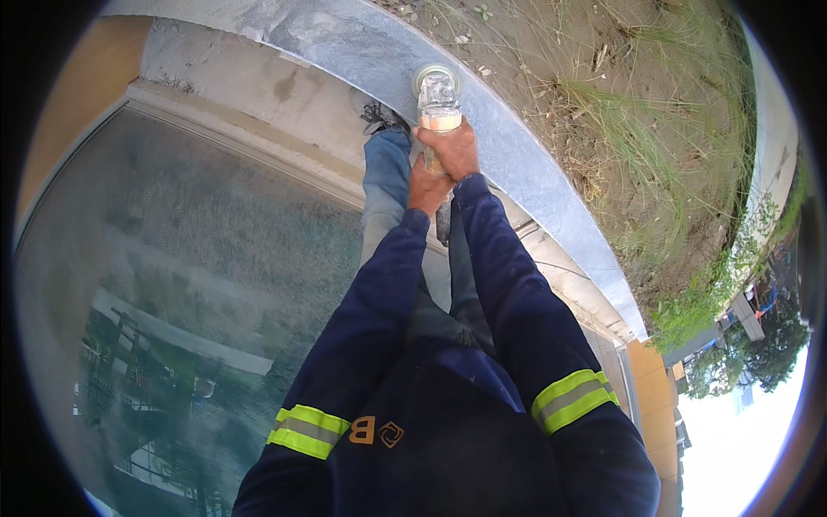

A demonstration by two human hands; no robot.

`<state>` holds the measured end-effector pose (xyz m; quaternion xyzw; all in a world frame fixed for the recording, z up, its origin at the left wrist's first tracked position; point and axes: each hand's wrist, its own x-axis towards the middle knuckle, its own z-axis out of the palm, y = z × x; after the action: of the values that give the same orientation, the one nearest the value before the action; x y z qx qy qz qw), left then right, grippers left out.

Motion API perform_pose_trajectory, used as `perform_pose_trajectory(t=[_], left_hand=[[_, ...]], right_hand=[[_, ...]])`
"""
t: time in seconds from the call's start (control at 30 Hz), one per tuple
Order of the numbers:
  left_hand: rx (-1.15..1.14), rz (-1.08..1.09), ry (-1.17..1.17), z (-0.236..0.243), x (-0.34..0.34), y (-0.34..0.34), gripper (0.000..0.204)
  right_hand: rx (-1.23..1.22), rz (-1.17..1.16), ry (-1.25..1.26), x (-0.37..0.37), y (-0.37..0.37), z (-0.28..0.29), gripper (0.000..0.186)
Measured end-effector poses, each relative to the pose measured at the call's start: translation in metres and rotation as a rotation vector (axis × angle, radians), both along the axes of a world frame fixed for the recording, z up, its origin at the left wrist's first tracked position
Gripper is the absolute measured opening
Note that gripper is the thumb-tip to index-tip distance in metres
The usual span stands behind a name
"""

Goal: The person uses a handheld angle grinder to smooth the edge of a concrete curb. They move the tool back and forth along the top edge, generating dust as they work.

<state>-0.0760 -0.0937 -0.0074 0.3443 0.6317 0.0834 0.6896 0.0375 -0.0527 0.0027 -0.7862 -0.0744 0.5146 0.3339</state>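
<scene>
Both my hands are closed around an angle grinder (pixel 439 103), its body dusted white and partly orange. My right hand (pixel 454 152) wraps the body just behind the grinder's head. Closer to me, my left hand (pixel 428 186) grips the rear part, and its fingers are partly hidden. The round disc (pixel 437 77) at the far end lies over the top of a curved grey concrete wall (pixel 517 155); whether it touches the surface I cannot tell. A dark rear end of the tool or its cord shows below my hands.
Soil with dry and green grass (pixel 629 121) fills the bed on the wall's right side. A large reflective glass pane (pixel 215 241) spreads out on the left, edged by a pale ledge (pixel 250 121). My shoe (pixel 383 116) stands against the wall's left side.
</scene>
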Motion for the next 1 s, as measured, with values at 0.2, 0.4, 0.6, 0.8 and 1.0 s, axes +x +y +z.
perform_pose_trajectory(t=[0.2,0.4,0.6,0.8,1.0], left_hand=[[-0.023,0.094,-0.048,0.017,-0.010,0.000,0.080],[-0.062,0.014,0.052,-0.003,-0.011,-0.017,0.079],[-0.043,0.178,-0.076,0.013,-0.009,-0.009,0.079],[-0.032,0.096,0.008,0.000,-0.007,-0.027,0.079],[-0.062,0.202,-0.080,0.009,-0.014,-0.021,0.080]], right_hand=[[-0.083,0.122,-0.047,-0.025,-0.017,-0.007,0.077],[-0.049,0.148,-0.068,-0.017,-0.015,-0.015,0.077],[-0.050,0.164,-0.046,-0.023,-0.019,-0.013,0.076],[-0.098,0.170,-0.055,-0.017,-0.022,0.002,0.078],[-0.118,0.222,-0.038,-0.028,-0.021,-0.005,0.079]])
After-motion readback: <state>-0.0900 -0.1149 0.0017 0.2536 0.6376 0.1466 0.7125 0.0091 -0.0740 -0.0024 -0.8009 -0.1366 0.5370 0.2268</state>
